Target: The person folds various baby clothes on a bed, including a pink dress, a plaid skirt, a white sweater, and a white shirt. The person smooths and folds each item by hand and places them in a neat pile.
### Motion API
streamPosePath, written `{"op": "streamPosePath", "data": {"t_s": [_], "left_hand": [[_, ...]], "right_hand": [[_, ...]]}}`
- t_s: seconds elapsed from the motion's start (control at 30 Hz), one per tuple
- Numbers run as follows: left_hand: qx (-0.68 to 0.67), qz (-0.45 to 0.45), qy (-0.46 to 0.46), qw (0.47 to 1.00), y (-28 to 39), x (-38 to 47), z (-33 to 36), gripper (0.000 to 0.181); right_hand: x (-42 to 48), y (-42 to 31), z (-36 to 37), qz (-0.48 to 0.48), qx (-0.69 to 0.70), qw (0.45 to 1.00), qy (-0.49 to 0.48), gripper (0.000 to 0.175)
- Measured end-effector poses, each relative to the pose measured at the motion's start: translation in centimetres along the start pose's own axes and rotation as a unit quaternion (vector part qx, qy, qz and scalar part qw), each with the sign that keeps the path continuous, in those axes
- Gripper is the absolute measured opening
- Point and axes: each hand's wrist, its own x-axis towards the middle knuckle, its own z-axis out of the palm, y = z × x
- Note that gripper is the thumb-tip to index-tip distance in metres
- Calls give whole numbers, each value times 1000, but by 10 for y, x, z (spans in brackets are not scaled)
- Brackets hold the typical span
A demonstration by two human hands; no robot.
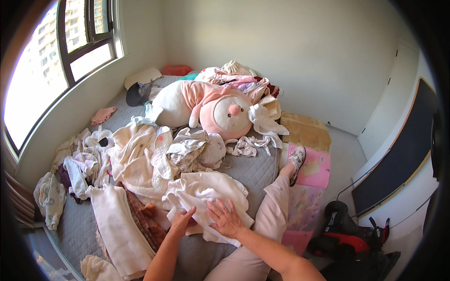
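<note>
A crumpled white garment point(207, 186) lies on the grey quilted bed cover in front of me. My right hand point(225, 218) rests palm down on its near side, fingers spread. At the garment's left edge is my left hand point(183, 220), thumb raised; its other fingers are mostly hidden, so I cannot see whether they pinch the fabric. Left of that hand lies a folded white knitted cloth point(119, 228), beside a rust-brown patterned garment point(142, 210). Beyond the white garment are a cream fleece garment point(135, 161) and a bunched floral garment point(188, 147).
A large pink-and-white plush toy point(225, 112) lies across the bed point(249, 172). Several baby clothes point(84, 165) are heaped at left, more clothes point(239, 77) behind the toy. Pink flattened cardboard point(306, 200) covers the floor under my shoe; a red-and-black ride-on toy point(348, 232) stands at right.
</note>
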Motion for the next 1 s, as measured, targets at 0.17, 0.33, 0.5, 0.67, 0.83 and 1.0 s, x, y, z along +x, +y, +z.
{"op": "streamPosePath", "data": {"t_s": [0.17, 0.33, 0.5, 0.67, 0.83, 1.0], "left_hand": [[-314, 26, -53, 948, 2, 21, 23, 51], [-239, 71, -58, 967, -7, 24, 39, 51], [-280, 49, -87, 955, -14, 40, 44, 45], [-282, 1, -77, 956, -12, 49, 43, 42], [-220, 51, -51, 973, -5, 38, 55, 38], [-209, 140, 8, 968, 26, -12, 81, 42]], "right_hand": [[-1, 2, -3, 15, 26, 998, 48, 56], [-1, 1, -6, 36, 51, 997, 47, 56], [0, 3, -3, 49, 48, 996, 51, 57], [1, 1, -2, 74, 67, 993, 69, 57], [3, 2, -14, 72, 97, 988, 100, 52], [-3, 31, -10, 69, 247, 935, 244, 44]]}}
